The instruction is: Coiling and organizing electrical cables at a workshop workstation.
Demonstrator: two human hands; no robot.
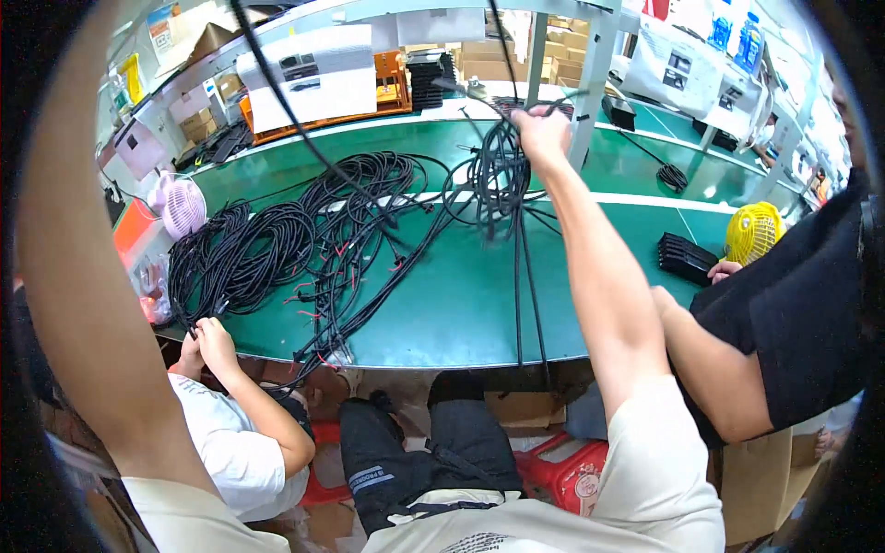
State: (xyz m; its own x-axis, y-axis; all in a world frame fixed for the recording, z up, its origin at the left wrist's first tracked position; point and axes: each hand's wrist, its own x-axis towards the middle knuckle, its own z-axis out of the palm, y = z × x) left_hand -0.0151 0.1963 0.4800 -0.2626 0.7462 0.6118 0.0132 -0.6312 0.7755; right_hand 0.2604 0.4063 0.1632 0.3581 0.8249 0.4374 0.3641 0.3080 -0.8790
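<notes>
My right hand (544, 136) is raised over the far part of the green table, its fingers closed round a looped bundle of black cables (501, 180). Loose ends dangle from this bundle past the table's near edge. My left forearm (97, 276) reaches up along the left side, and its hand is out of sight beyond the top of the view. Two black strands cross the upper view, one running down from the top left. A large heap of coiled black cables (277, 235) with some red-tipped ends lies left of my right hand.
A person in white at the left has both hands (214, 341) at the heap's edge. Another in black sits at the right beside black parts (687, 258) and a yellow fan (754, 232). A pink fan (182, 205) stands left; a metal post (595, 83) rises behind my right hand.
</notes>
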